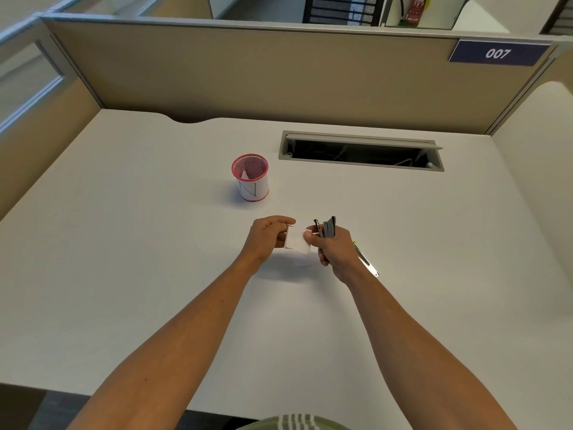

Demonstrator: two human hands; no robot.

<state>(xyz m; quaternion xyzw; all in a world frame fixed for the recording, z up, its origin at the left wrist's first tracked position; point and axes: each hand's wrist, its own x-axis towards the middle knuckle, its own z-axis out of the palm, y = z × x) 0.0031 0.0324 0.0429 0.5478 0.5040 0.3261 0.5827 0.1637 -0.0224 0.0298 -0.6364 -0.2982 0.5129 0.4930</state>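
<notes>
Above the middle of the white desk (124, 274), my two hands hold a small white piece of paper (297, 242) between them. My left hand (266, 237) pinches its left edge. My right hand (333, 246) pinches the right edge with thumb and forefinger while its other fingers grip a bundle of pens (328, 226); their dark ends stick up above the fist, and a white and green end (367, 262) pokes out below it. A red mesh pen cup (250, 176) with a white paper label stands on the desk beyond my hands.
An open cable slot (361, 152) with a grey lid is sunk into the desk at the back right. Beige partition walls (279, 72) close off the back and both sides; a blue "007" plate (497, 53) hangs at the top right.
</notes>
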